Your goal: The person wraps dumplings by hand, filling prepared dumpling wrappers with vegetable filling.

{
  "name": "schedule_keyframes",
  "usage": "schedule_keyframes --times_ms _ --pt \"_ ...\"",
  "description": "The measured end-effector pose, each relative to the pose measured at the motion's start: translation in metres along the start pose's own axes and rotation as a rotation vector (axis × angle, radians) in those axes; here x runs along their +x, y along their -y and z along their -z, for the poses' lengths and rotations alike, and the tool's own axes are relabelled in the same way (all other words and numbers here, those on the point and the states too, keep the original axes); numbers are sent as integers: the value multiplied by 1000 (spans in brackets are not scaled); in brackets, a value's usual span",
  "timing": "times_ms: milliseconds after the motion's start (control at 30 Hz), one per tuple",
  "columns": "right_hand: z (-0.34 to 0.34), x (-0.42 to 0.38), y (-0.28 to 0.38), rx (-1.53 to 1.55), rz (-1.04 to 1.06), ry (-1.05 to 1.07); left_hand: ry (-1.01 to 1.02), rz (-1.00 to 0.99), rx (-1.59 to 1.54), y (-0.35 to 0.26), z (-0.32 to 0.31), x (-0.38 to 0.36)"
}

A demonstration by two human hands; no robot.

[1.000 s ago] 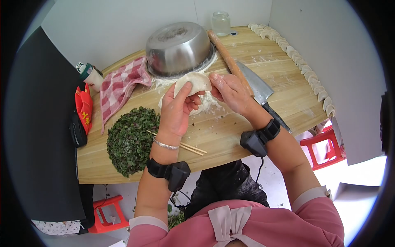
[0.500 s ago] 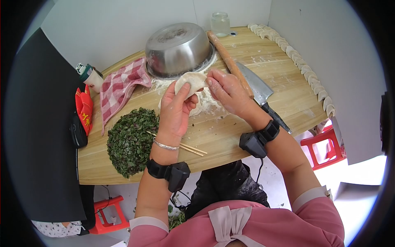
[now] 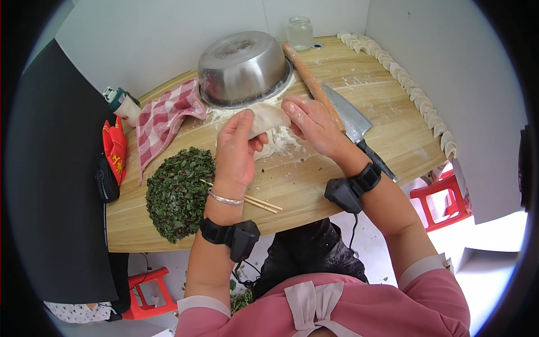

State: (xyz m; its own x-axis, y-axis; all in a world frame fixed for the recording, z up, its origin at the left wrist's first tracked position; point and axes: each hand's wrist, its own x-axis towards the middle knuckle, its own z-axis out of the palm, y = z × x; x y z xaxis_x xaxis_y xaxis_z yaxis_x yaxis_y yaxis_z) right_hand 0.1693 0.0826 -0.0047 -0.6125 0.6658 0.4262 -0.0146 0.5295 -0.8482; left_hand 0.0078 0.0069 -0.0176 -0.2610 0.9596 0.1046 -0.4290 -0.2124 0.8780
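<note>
A folded white dough piece (image 3: 268, 119) is held in the air between both hands, over a floury patch (image 3: 281, 142) of the wooden table. My left hand (image 3: 238, 145) grips its left end, thumb on top and fingers beneath. At the other end, my right hand (image 3: 312, 124) pinches the edge of the dough. Below and left of the hands lies a large heap of chopped green leaves (image 3: 181, 194), with chopsticks (image 3: 261, 204) at its right side. An upturned metal basin (image 3: 242, 68) stands just beyond the dough.
A rolling pin (image 3: 313, 84) and a cleaver (image 3: 349, 119) lie right of the basin. Folded dumplings (image 3: 419, 99) line the right edge. A glass jar (image 3: 300, 33) stands at the back. On the left are a checkered cloth (image 3: 167, 119), a bottle (image 3: 124, 106) and a red item (image 3: 114, 150).
The dough piece has tilted and dropped slightly. My left thumb has shifted from the middle of the dough to its left end, and my right fingers have moved along the edge.
</note>
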Motion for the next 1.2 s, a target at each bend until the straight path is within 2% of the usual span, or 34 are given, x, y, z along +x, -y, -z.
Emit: schedule_keyframes --times_ms 67,133,167,267,367,633,667,733,867,967,1067,1133,1200 --pt "0 0 1 70 -34 -7 34 34 61 1 0 -1" --pt "-5 1 -3 173 34 -48 106 34 260 2 -1 -2" --pt "-5 0 -5 173 34 -47 105 35 261 2 -1 -2" --pt "-5 0 -8 86 69 -15 131 6 320 2 -3 -3" --pt "-5 1 -7 40 63 -54 48 -48 304 -1 -13 -6" --pt "-5 0 -7 -15 -17 53 125 -128 535 1 -7 -6" --pt "-5 0 -8 -15 -17 53 125 -128 535 1 -9 -7" --pt "-6 0 -9 62 -17 -28 75 -95 344 0 -13 -7" --pt "-3 1 -8 50 -22 -42 52 -125 337 0 -12 -6" --pt "-4 0 -4 35 -18 -7 108 -165 417 2 -9 -5" --pt "-5 -1 -3 -11 62 -20 134 -185 471 1 -12 -8" --pt "-9 0 -8 123 38 -140 69 -145 316 -2 -17 -10" --pt "-2 2 -9 89 41 -137 65 -161 301 0 -13 -8"
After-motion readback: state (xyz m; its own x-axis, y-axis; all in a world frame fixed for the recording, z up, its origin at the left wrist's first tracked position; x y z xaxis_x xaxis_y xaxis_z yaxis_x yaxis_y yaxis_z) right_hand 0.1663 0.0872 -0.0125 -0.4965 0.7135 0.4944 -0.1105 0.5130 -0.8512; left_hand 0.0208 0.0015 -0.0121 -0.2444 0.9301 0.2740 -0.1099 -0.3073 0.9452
